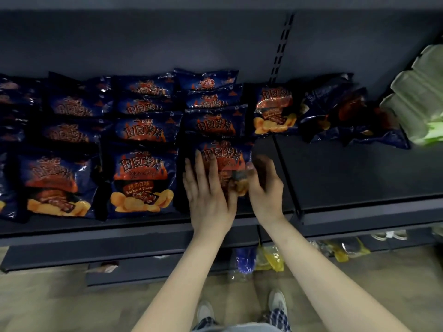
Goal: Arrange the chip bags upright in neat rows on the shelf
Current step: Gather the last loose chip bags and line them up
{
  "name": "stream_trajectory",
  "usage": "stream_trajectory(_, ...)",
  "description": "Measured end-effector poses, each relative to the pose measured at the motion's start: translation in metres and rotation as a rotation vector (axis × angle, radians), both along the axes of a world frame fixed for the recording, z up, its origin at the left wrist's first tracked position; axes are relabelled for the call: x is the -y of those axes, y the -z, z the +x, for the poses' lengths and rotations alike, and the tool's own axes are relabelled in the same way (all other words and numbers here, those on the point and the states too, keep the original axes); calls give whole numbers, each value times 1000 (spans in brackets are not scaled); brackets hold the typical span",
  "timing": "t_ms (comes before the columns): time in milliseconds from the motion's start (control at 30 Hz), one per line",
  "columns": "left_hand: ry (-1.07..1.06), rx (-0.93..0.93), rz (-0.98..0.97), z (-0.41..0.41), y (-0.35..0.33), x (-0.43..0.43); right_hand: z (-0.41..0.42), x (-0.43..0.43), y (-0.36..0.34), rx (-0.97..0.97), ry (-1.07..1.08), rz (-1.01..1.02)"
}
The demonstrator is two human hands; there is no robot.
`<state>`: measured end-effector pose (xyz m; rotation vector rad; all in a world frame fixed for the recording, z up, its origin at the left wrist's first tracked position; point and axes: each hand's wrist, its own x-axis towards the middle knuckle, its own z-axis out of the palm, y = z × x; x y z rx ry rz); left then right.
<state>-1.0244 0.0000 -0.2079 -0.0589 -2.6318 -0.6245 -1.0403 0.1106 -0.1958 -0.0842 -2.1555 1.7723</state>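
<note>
Dark blue chip bags with orange print stand in rows on a dark shelf (pixel 359 176). The front bag of the third row (pixel 227 159) is held between both hands. My left hand (pixel 206 190) lies flat on its face with fingers spread. On the bag's right edge my right hand (pixel 263 185) is curled around it. One bag (pixel 274 109) stands alone behind, to the right. Several more bags (pixel 345 111) lie slumped in a loose pile further right. Full rows are at the left (pixel 141 180).
Pale green packs (pixel 417 97) fill the shelf's far right end. A slotted upright (pixel 280 49) runs down the back panel. Lower shelves hold yellow and blue packets (pixel 266 257). My shoes (pixel 275 303) stand on the tan floor below.
</note>
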Motion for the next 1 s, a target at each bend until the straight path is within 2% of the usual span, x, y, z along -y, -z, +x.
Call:
stream_trajectory(433,79,-62,-7,2,2,2,3,2,10,-16,163,67)
stream_trajectory(767,57,-64,-20,4,3,3,5,-1,10,-17,109,36)
stream_trajectory(933,34,-87,-27,5,3,1,-4,-19,4,81,5,-158)
stream_trajectory(1000,26,-101,-5,4,2,0,-16,-38,-4,96,-23,-81)
